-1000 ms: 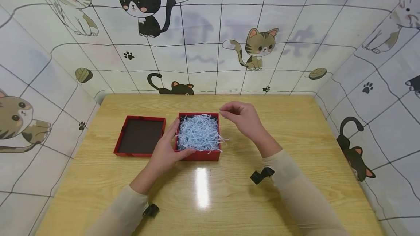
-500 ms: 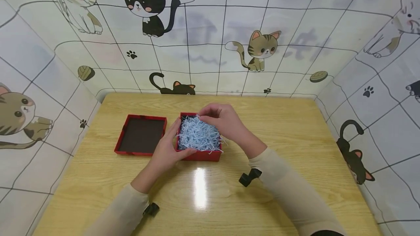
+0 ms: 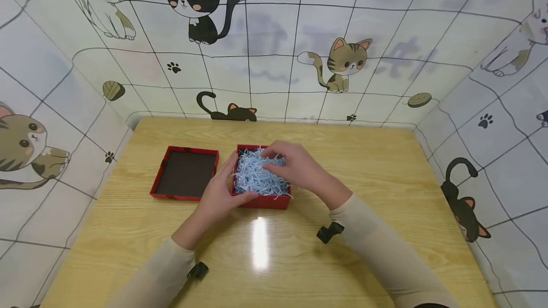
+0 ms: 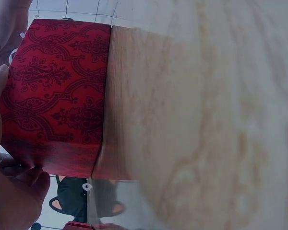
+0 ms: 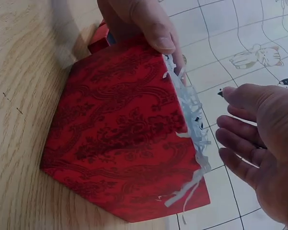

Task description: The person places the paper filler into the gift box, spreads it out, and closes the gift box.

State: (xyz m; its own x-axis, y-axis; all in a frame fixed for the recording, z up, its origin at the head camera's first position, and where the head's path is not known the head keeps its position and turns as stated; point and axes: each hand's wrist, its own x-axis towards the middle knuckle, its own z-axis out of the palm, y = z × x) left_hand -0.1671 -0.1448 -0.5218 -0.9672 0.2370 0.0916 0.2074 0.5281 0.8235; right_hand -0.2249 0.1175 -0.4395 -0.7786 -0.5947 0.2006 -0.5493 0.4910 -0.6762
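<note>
A red patterned box [image 3: 267,202] stands upright on the table, filled with pale blue shredded paper [image 3: 257,175]. My left hand [image 3: 217,195] holds the box at its left side, its thumb over the front rim, and in the right wrist view that thumb presses the edge beside the paper. Above the paper's right part hovers my right hand [image 3: 297,164], thumb and fingers apart. From the right wrist view, this hand [image 5: 278,139] has loosely bent fingers with nothing seen between them. A few strands of shredded paper [image 5: 185,187] hang over the box's rim.
Left of the box lies a shallow red lid [image 3: 184,173], its dark inside facing up. The wooden table [image 3: 364,156] is bordered by a cat-patterned wall covering [image 3: 274,75] at the back and both sides.
My right hand has moved left from beside the box to over the shredded paper, and its thumb and fingers have spread apart. My left hand stays on the box.
</note>
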